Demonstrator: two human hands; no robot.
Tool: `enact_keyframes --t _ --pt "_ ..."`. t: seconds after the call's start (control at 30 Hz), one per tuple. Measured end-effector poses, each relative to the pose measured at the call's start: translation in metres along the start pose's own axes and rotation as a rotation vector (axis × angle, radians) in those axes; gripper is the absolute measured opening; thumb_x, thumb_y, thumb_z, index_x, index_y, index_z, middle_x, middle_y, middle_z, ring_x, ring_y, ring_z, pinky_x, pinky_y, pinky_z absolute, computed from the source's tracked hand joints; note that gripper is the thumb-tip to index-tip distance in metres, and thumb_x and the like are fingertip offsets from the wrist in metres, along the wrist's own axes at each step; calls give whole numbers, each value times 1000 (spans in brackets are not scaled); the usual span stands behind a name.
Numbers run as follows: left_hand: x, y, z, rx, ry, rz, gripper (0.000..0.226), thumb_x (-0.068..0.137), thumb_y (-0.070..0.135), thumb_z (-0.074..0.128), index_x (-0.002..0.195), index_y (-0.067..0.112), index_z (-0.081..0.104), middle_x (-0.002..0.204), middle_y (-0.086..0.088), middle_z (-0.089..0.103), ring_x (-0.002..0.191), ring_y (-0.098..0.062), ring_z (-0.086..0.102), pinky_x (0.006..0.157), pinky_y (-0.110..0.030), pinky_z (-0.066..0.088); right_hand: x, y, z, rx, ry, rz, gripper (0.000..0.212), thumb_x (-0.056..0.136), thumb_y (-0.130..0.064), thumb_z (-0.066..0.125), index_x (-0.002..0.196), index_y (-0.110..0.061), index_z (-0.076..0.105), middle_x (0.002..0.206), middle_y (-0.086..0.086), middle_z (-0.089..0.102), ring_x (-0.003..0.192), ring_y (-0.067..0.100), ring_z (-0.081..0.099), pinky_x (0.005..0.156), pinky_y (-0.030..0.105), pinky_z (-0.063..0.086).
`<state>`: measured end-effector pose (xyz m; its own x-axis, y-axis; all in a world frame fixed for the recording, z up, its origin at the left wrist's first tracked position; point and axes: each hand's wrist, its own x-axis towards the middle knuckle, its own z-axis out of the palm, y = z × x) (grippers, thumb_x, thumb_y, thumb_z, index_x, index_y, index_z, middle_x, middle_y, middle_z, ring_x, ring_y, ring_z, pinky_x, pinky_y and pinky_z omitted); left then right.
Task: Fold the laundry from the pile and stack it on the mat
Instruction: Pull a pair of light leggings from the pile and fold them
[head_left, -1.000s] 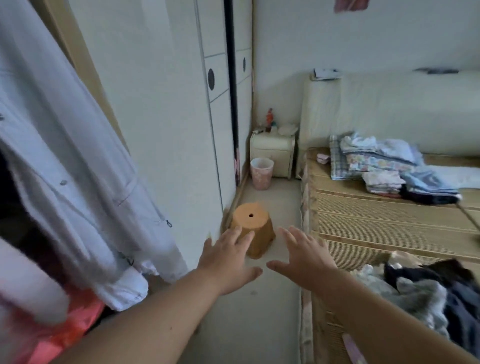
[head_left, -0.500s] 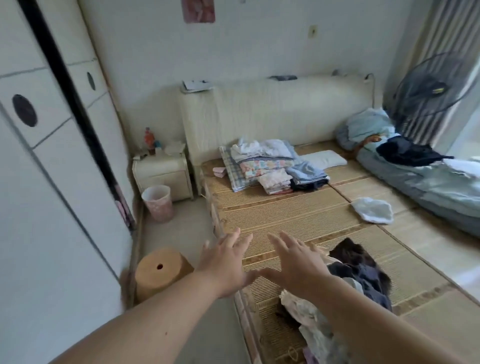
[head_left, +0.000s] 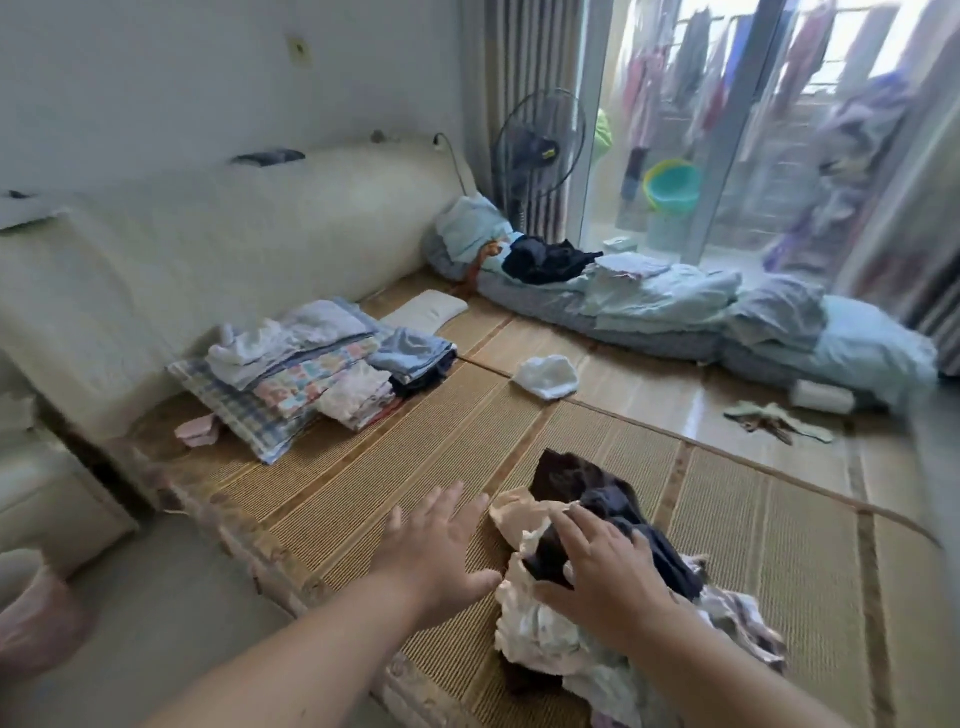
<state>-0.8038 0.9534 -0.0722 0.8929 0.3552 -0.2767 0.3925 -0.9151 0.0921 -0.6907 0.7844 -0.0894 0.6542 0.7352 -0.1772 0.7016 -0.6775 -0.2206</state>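
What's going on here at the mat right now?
A person is reaching with both bare hands to the unfolded laundry pile at the near edge of the woven mat. The right hand lies with its fingers spread on a dark garment on top of the pile. The left hand is open beside the pile and holds nothing. No piece is lifted yet. A folded stack sits farther back on the mat, near the headboard.

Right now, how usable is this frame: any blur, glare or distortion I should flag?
Head view: the window blown out at upper right, clothes hanging beyond it smeared; edges soft and bowed by the wide lens, as at the pink bin; laundry pile, left hand, right hand and folded stack read clearly enough.
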Motion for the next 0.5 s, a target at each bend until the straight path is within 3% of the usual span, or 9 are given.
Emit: enact_keyframes --t 0.23,0.5 --pt "65 30 20 -31 -48 189 85 85 64 44 151 37 -3 160 6 -10 147 -16 -8 116 -51 -1 4 49 20 80 24 273 85 82 -68 45 151 -36 6 160 -8 8 146 14 11 116 50 10" --pt "134 58 28 -25 -81 309 84 84 66 45 150 40 1 161 7 -7 147 -14 -4 116 -49 0 37 101 35 85 -43 399 89 82 -69 46 151 -32 5 160 -2 9 145 17 14 115 51 15"
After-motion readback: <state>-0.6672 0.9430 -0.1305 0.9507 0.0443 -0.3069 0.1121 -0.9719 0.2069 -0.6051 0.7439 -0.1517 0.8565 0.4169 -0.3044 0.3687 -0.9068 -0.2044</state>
